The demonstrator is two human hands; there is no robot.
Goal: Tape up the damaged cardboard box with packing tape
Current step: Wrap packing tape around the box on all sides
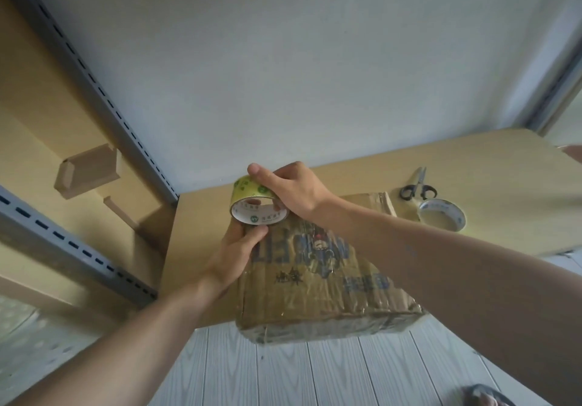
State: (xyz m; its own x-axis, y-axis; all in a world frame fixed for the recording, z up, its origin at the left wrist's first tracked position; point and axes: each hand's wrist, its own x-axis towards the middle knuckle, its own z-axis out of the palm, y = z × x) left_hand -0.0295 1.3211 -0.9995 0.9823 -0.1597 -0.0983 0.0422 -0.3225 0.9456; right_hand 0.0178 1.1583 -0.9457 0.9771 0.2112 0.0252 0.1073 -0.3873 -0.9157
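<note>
Tape roll (244, 193) over cardboard box (315, 283) | left hand (242, 245) pinches it | right hand (296, 188) grips it

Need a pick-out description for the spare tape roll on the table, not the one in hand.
On the tan table, look right of the printed cardboard box, just on the near side of the black-handled scissors. The spare tape roll lies flat there, untouched. It is pale with a whitish core, unlike the yellow-green tape roll held up over the box.
</note>
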